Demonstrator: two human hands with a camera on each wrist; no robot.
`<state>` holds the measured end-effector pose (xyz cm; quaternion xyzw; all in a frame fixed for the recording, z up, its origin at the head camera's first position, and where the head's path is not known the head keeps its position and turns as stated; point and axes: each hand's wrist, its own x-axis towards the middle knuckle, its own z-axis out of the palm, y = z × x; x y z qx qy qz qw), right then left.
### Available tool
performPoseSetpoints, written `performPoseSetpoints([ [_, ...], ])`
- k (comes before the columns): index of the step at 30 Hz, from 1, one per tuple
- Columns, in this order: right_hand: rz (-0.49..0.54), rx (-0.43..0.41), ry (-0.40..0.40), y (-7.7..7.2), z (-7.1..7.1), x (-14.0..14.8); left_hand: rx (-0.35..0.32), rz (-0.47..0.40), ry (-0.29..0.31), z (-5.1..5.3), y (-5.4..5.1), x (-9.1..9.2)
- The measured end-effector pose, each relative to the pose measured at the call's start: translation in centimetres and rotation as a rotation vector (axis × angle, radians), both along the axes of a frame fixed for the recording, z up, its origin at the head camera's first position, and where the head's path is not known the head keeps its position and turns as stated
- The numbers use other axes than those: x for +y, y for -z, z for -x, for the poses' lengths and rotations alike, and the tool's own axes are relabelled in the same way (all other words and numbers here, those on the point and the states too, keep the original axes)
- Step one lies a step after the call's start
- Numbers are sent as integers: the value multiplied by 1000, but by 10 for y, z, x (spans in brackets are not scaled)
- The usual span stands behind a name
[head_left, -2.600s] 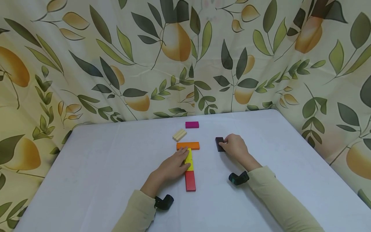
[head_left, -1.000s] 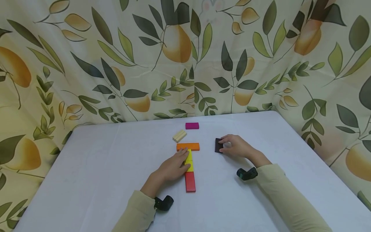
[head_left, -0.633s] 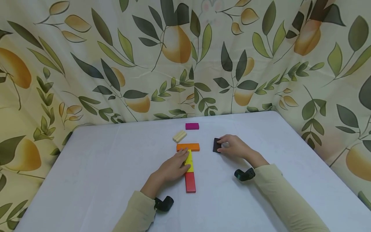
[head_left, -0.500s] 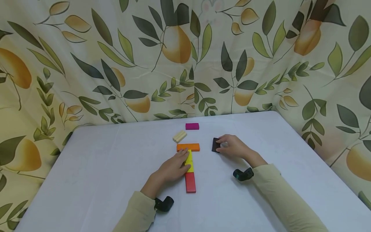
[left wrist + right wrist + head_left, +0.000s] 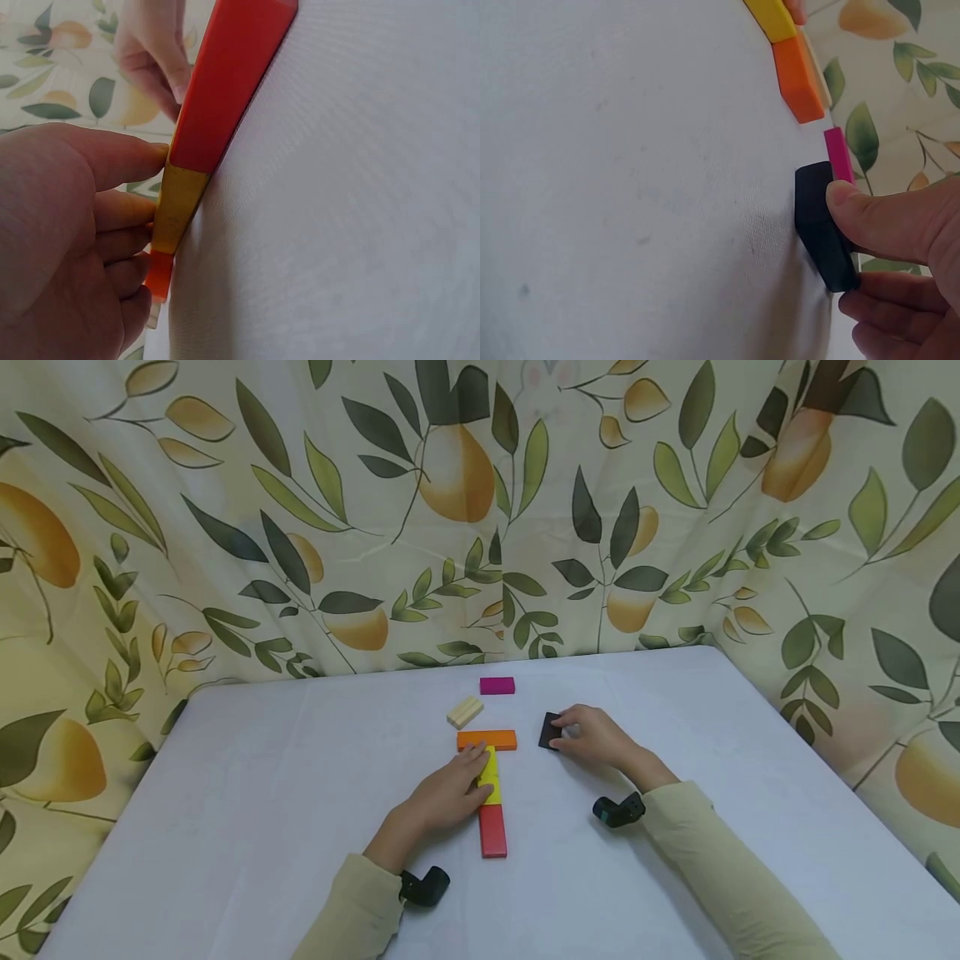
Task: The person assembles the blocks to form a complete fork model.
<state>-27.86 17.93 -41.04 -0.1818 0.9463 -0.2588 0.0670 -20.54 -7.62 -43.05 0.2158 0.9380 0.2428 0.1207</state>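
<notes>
In the head view, the left hand (image 5: 444,789) lies with extended fingers against two yellow blocks (image 5: 490,789), set end to end. A red block (image 5: 492,831) adjoins their near end. An orange block (image 5: 507,740) lies crosswise at the far end, forming a T. To the right, the right hand (image 5: 596,737) pinches a black block (image 5: 549,729), which stands at a slight slant and apart from the orange one. The right wrist view shows the thumb on one side of the black block (image 5: 821,217), fingers at its lower end. Fingers partly cover the yellow blocks in the head view.
A magenta block (image 5: 497,686) sits near the far edge of the white table (image 5: 262,793). Pale wooden pieces (image 5: 465,712) lie side by side behind the orange block. A patterned curtain (image 5: 450,568) hangs behind the table.
The right hand has moved left with the black block, which has come closer to the orange block and turned slightly. The left hand keeps its place on the yellow blocks.
</notes>
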Motion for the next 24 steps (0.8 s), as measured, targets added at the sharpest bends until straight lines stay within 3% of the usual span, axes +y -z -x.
performPoseSetpoints([
  [19,-9,-44,78,3,7,-16,-7,5,-1,3,1,0],
  [24,-14,-24,73,4,8,-19,-6,10,-1,3,2,1],
])
